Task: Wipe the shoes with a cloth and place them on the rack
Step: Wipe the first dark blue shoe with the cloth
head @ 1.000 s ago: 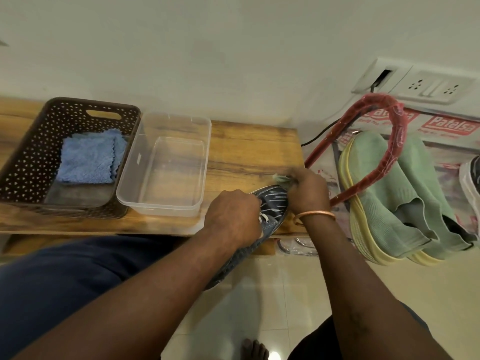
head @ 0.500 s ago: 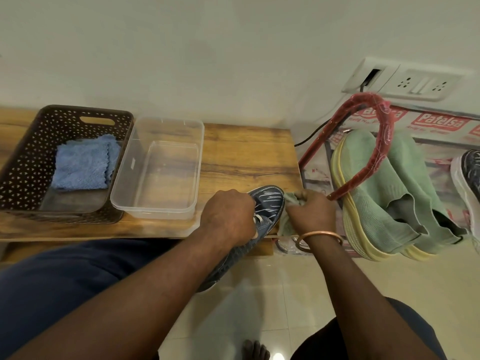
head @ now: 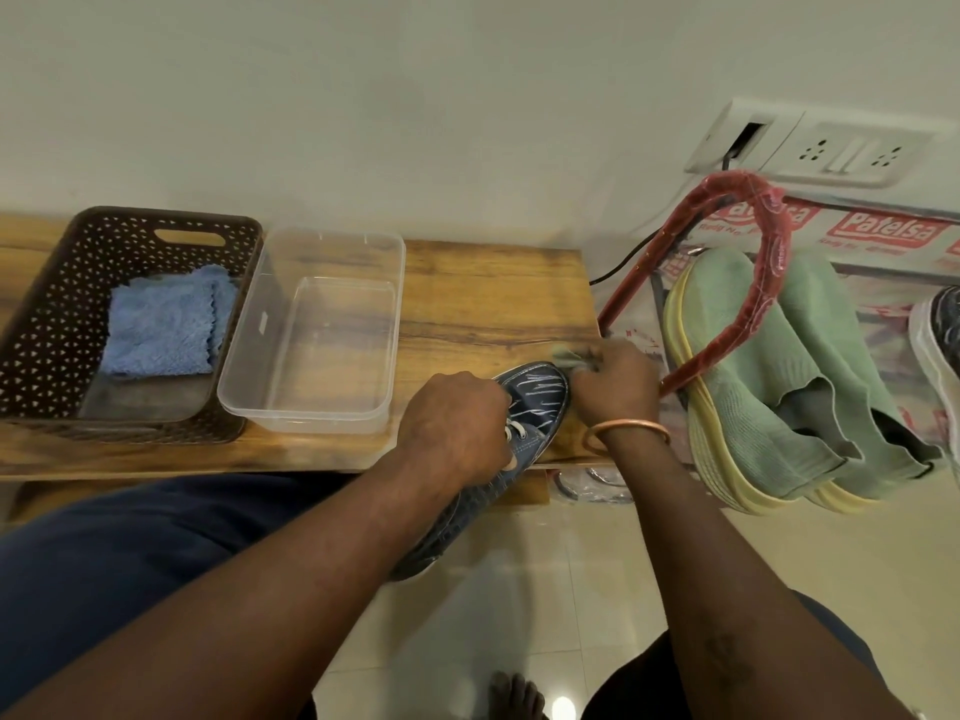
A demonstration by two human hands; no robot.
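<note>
My left hand [head: 457, 423] grips a dark blue patterned shoe [head: 537, 394] around its laces, its toe resting on the wooden bench [head: 493, 293]. At the toe's right side, my right hand [head: 615, 381] is closed on a small pale green cloth [head: 569, 358], pressed against the shoe. On the red-framed rack [head: 774, 252] to the right sit a pair of green knit shoes [head: 763, 376]. Another dark shoe [head: 943, 335] shows at the right edge of the rack.
A brown perforated basket [head: 57, 314] holding a folded blue cloth [head: 163, 324] stands at the bench's left. Beside it is an empty clear plastic tub [head: 317, 330]. A wall socket [head: 831, 148] with a cable is above the rack. My bare foot [head: 514, 698] rests on the tiled floor.
My right hand with the cloth slid back along the shoe's side and has returned forward to the toe. My left hand has kept its hold on the shoe.
</note>
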